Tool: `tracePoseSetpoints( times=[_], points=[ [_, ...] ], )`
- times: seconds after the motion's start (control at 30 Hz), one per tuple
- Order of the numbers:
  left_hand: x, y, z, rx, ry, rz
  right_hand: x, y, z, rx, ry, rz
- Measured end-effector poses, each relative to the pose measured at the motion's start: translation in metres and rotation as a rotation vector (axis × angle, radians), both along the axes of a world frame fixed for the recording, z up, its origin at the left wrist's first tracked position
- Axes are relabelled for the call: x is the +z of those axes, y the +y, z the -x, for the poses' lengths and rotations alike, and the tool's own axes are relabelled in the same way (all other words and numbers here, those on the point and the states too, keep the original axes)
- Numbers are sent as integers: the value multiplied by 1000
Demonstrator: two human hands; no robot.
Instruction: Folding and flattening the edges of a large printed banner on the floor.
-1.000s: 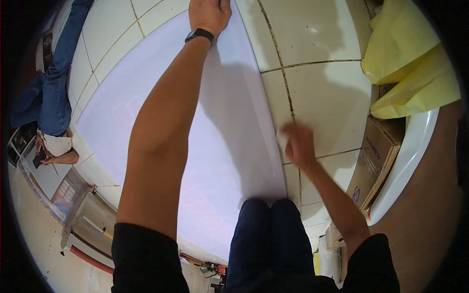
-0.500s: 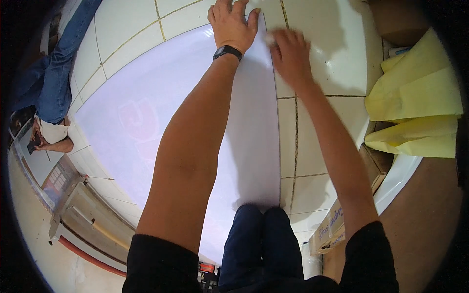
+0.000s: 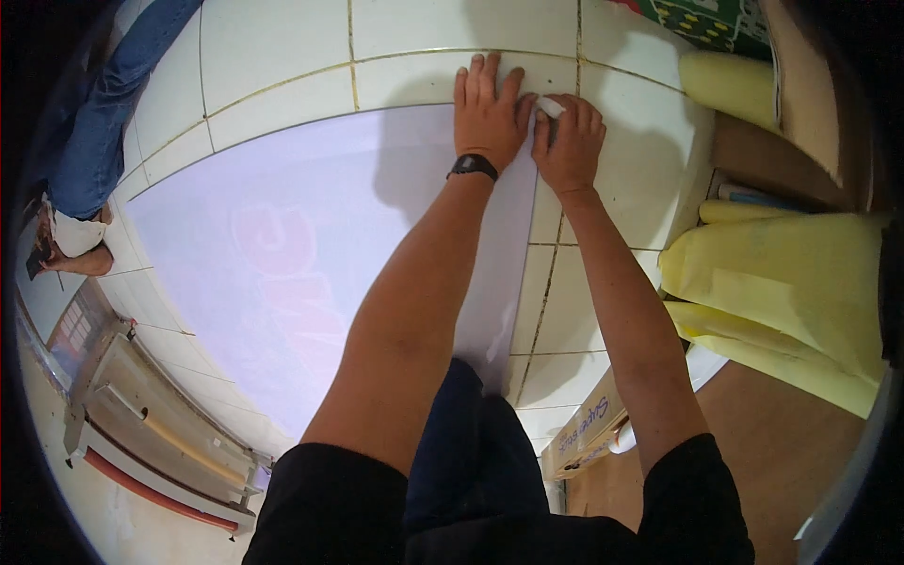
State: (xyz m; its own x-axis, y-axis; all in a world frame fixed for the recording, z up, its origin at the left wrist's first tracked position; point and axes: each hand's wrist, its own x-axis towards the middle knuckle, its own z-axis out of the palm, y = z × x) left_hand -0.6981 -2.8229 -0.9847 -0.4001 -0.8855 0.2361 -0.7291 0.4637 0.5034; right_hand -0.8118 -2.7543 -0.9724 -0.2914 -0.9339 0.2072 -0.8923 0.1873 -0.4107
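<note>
A large pale lilac sheet (image 3: 358, 179), with faint pink lettering showing through, lies on the tiled floor. My left hand (image 3: 490, 111) rests flat across its far right corner, fingers spread and reaching past the edge onto the tiles. A black watch (image 3: 473, 166) is on that wrist. Beside the corner, my right hand (image 3: 572, 146) pinches a small white scrap (image 3: 549, 106) between thumb and fingers. What the scrap is made of cannot be made out. The two thumbs are close together at the sheet's edge.
Yellow sheeting (image 3: 782, 292) hangs over a brown surface at the right. A cardboard box (image 3: 589, 433) stands near my right forearm. Another person's jeans-clad leg (image 3: 108, 122) is at the far left, above a framed rack with a red roller (image 3: 155, 490).
My view has shifted, so the sheet's far edge now shows lower. Both hands have come together at the far right corner. The right hand, blurred before, is now steady.
</note>
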Motion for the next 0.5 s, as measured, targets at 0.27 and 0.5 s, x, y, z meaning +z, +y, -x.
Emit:
tracePoseSetpoints(
  times=[0.27,0.5],
  points=[
    [2,1,5,-5,-68,-52,-5,2,7,18,40,-41],
    [-6,0,5,20,-90,-2,11,-7,5,22,-70,-84]
  ],
)
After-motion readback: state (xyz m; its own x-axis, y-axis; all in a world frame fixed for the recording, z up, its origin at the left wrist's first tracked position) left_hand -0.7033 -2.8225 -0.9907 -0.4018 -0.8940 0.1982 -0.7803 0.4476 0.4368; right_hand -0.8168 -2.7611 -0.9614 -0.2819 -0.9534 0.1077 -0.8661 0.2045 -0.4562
